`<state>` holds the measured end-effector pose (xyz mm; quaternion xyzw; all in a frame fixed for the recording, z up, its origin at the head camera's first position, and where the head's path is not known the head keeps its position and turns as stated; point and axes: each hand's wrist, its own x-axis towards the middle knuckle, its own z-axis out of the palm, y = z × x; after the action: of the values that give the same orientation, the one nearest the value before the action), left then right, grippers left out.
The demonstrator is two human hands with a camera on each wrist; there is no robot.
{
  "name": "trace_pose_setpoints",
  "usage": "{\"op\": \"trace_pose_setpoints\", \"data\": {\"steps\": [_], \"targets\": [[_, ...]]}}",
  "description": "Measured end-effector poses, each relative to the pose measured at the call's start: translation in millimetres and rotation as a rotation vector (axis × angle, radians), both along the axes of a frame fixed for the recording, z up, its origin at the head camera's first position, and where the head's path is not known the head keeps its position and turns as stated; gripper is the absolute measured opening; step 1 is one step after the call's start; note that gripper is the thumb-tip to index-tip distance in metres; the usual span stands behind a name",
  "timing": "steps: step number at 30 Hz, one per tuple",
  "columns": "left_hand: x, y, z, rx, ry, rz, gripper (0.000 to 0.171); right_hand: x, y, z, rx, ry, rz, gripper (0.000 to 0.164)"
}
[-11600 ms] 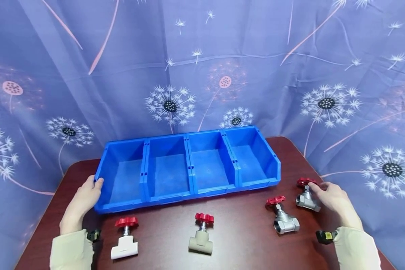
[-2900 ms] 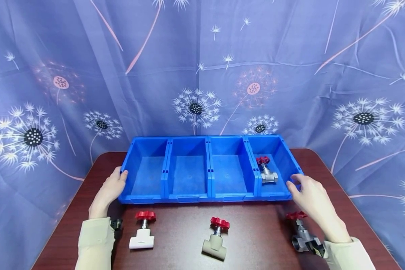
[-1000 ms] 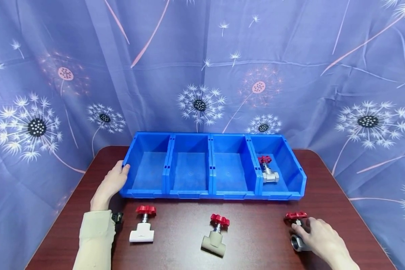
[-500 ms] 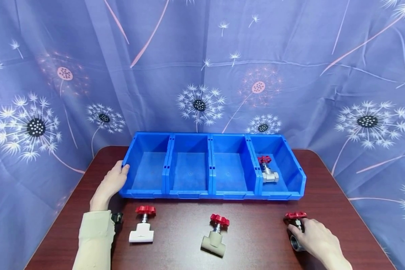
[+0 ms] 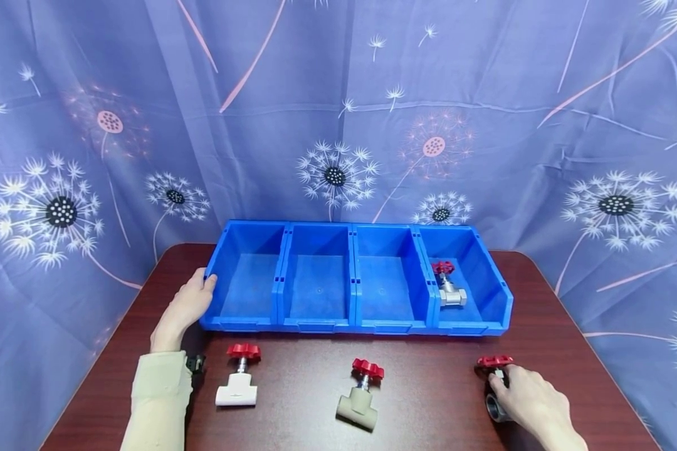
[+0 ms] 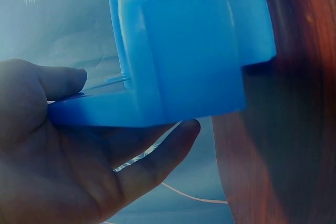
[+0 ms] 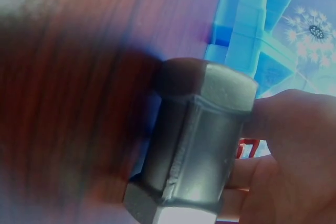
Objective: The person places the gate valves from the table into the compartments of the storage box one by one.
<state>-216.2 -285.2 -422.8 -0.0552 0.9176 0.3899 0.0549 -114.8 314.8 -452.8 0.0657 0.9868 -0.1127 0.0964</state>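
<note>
My left hand [image 5: 188,304] pinches the left wall of the row of blue bins [image 5: 316,327]. In the left wrist view, its thumb lies over the rim and its fingers sit on the outer side. At the right, my right hand [image 5: 533,398] grips a metal gate valve [image 7: 197,140] just under its red handwheel [image 5: 493,361]; the hand hides part of the valve body. Another metal gate valve [image 5: 451,296] with a red handwheel stands inside the rightmost bin.
On the brown table [image 5: 293,413], in front of the bins, stand a white plastic valve [image 5: 237,389] at left and a beige plastic valve [image 5: 358,404] near the middle, both with red handwheels. A blue dandelion-print curtain [image 5: 259,94] hangs behind.
One metal valve has gone from the table into the rightmost bin. My right hand has come back from there to the other metal valve and closed on it. My left hand stays put.
</note>
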Motion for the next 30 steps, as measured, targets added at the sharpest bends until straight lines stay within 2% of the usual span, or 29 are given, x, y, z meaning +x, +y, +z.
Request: {"op": "trace_pose_setpoints", "data": {"steps": [8, 14, 19, 25, 30], "targets": [[-2.1, -2.9, -2.6, 0.008, 0.03, 0.001, 0.061, -0.2, -0.6, 0.4, 0.009, -0.018, 0.017, 0.031], [-2.4, -4.4, -0.5, 0.009, 0.077, 0.029, 0.059, 0.4, -1.1, 0.6, 0.015, 0.037, 0.027, 0.027], [-1.4, -5.0, -0.1, -0.014, 0.152, 0.079, 0.055, 0.0, -1.4, 1.2, 0.023, 0.046, 0.033, 0.027], [2.0, -4.4, 2.7, 0.004, 0.287, 0.156, 0.047, -1.1, -2.3, 2.3, 0.034, 0.042, 0.053, 0.028], [2.4, -3.9, 2.8, 0.006, 0.329, 0.18, 0.042, -4.1, -6.1, 7.7, 0.043, 0.047, 0.078, 0.028]]}}
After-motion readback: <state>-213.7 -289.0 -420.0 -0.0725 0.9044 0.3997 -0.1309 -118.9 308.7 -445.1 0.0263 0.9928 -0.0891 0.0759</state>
